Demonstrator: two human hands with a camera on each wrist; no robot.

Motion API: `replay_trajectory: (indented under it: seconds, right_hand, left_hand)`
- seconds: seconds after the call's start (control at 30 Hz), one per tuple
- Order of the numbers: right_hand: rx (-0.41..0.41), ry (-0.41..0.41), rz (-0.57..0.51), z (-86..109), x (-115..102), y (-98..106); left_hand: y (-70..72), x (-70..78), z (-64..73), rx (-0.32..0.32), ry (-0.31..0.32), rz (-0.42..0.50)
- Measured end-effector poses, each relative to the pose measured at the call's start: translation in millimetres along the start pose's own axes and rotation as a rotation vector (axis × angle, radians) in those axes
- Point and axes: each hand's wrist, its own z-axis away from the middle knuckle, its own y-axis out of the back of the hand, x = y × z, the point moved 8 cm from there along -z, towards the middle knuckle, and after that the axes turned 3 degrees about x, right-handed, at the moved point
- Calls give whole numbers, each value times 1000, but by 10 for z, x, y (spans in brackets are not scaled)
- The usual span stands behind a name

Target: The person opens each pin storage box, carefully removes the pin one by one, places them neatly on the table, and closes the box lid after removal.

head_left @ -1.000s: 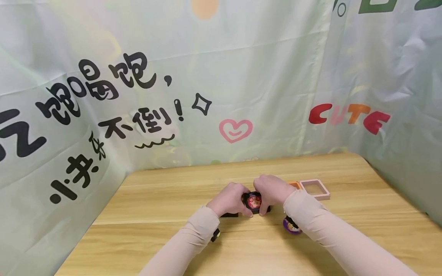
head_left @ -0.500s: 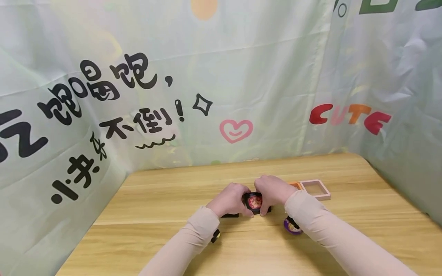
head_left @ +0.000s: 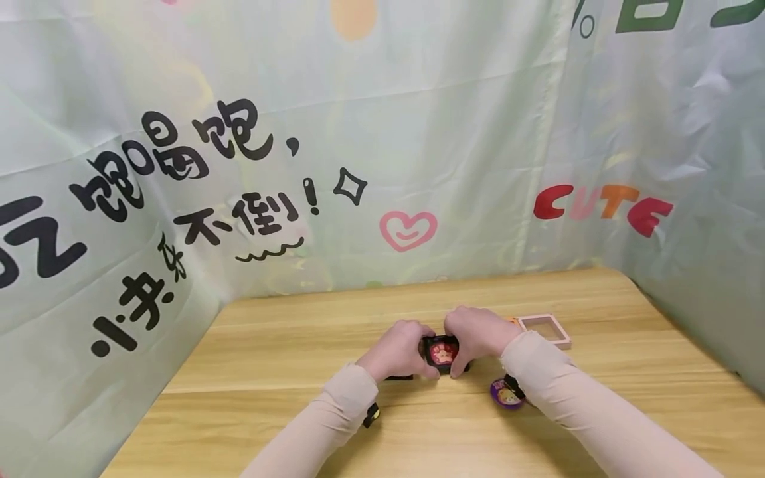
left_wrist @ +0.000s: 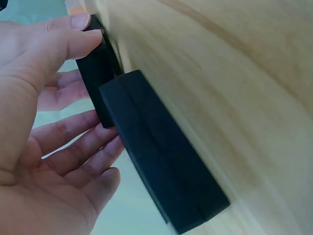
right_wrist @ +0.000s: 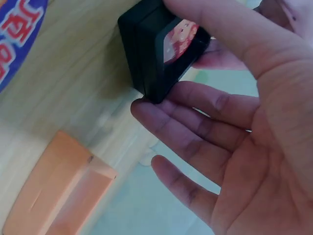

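Note:
A small square black display frame (head_left: 443,354) with a red round picture in it stands between both hands, tilted toward the head camera. My left hand (head_left: 402,352) pinches its left side; thumb and index finger show on the black edge in the left wrist view. My right hand (head_left: 481,335) grips the opposite side, its thumb on the front and its fingers at the edge. In the right wrist view the frame's side (right_wrist: 146,63) has a seam along it. A second black frame (left_wrist: 164,152) lies on the wood beside the left hand, mostly hidden in the head view.
Behind the right hand lie an orange frame (right_wrist: 49,181) and a pink frame (head_left: 562,337). A purple round badge (head_left: 508,396) is on the table (head_left: 287,332) near the right wrist. Printed cloth (head_left: 335,259) hangs around the table's back and sides.
The head view has tilted slightly, so the scene sits a little lower. Both hands keep hold of the black frame; the right hand shows slightly farther right, baring more of the red picture.

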Motion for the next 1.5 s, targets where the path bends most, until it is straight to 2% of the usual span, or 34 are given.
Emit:
replay_trajectory:
  seconds: [0.13,0.3,0.5,0.63,0.83,1.03,1.17,1.5]
  right_hand:
    - [54,33,66,49,-3,96]
    - [132,63,105,117,-8,245]
    - [218,102,109,233,-69,417]
    - [309,146,119,357,-129,527]
    - [430,198,133,498,-204,668]
    - [495,214,133,579,-229,753]
    - [512,227,115,610,-268,762]
    - [547,268,101,665,-390,794]
  left_hand:
    - [79,14,18,31,1,-3]
    - [224,15,90,81,29,74]
    - [402,33,226,164,19,176]
    - [482,62,309,213,14,202]
    - [608,129,420,282,-35,281]
    - [687,118,514,337,-72,329]
    - [690,95,559,347,-98,342]
    - [675,73,631,317,-113,490]
